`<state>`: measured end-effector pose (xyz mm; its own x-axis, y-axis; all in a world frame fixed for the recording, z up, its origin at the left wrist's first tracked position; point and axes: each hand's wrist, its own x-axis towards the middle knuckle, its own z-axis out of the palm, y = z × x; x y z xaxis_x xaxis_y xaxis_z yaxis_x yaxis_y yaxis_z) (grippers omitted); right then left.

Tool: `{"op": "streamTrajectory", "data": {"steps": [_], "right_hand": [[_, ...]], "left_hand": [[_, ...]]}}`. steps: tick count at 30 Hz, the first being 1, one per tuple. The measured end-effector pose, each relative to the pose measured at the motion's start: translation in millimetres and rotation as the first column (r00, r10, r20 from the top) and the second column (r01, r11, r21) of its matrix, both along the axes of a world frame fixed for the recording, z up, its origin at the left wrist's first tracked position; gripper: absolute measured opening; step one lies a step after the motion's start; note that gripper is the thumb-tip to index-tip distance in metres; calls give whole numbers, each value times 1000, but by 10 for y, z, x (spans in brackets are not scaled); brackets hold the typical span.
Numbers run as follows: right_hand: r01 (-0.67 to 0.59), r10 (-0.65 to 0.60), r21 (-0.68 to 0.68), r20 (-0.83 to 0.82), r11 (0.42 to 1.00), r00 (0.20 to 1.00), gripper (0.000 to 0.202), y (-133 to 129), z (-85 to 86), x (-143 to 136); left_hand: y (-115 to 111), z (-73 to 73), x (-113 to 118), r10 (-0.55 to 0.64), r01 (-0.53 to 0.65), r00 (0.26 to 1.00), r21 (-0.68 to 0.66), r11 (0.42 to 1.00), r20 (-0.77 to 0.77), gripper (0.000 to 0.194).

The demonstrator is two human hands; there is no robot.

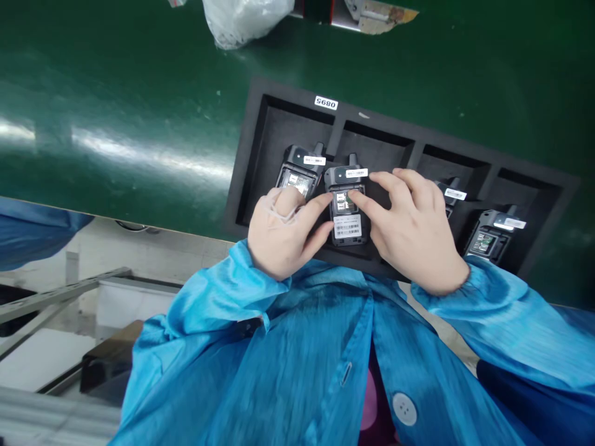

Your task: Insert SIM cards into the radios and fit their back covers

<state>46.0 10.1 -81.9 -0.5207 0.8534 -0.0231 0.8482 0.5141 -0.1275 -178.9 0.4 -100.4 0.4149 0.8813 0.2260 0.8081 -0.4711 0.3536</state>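
Observation:
A dark grey two-way radio with a stub antenna and an uncovered battery bay lies in the black foam tray, between my hands. My left hand pinches its left edge with finger and thumb; wrinkled translucent film lies over the fingers. My right hand holds the radio's right side, one fingertip pressing inside the bay by the metal card slots. A second radio of the same kind is partly hidden behind my left hand. Whether a card is under my right fingertip is hidden.
Further right in the tray lie another radio and one mostly hidden behind my right hand, its white label showing. A clear plastic bag and a metal fixture stand at the green table's far side.

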Motion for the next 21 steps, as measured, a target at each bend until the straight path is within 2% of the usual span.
{"op": "streamTrajectory", "data": {"steps": [3, 5, 7, 10, 13, 16, 18, 21], "right_hand": [[33, -33, 5, -50, 999, 998, 52, -44, 23, 24], [49, -47, 23, -78, 999, 996, 47, -96, 31, 46], [24, -22, 36, -64, 999, 998, 41, -142, 30, 66], [-32, 32, 38, -4, 999, 999, 38, -166, 33, 82], [-38, 38, 37, 4, 999, 999, 37, -141, 77, 69], [22, -17, 37, -132, 999, 991, 32, -119, 165, 0], [49, -59, -40, -303, 998, 951, 28, -117, 229, -87], [3, -156, -285, -516, 958, 842, 23, -113, 306, -248]], "left_hand": [[-35, 75, -97, 60, -25, 963, -137, 990, 261, 35], [-88, 110, -145, 133, -13, 888, -266, 964, 441, 32], [-148, 109, -169, 218, 20, 766, -362, 932, 604, 30], [-208, 50, -163, 325, 98, 526, -435, 895, 786, 30], [-212, 1, -123, 386, 259, 295, -462, 848, 874, 34], [-202, 14, -62, 435, 496, 98, -423, 758, 895, 38], [-209, 43, -17, 479, 625, 4, -376, 684, 878, 39], [-238, 84, 34, 542, 739, -57, -330, 587, 838, 42]]}}
